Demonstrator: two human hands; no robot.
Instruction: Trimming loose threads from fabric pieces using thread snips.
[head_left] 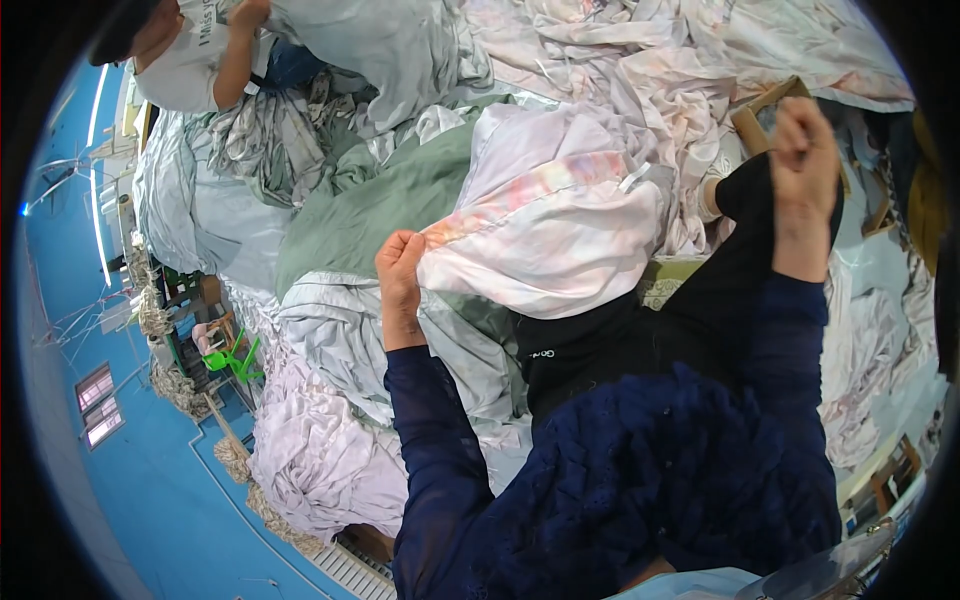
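Note:
My left hand (400,275) is clenched on the edge of a white cloth with a pink and yellow printed band (545,225), which lies bunched across the middle of the view. My right hand (805,170) is raised at the right with its fingers closed; the cloth's far end seems to run up to it, but the grip itself is hard to see. Both my forearms wear dark blue sleeves. A black garment (700,310) covers my lap below the cloth.
Heaps of pale sheets surround me: a sage green one (380,200), grey-white ones (350,340), a lilac pile (320,460). Another person in a white shirt (190,60) works at the upper left. A wooden piece (760,110) sits near my right hand. Blue floor lies lower left.

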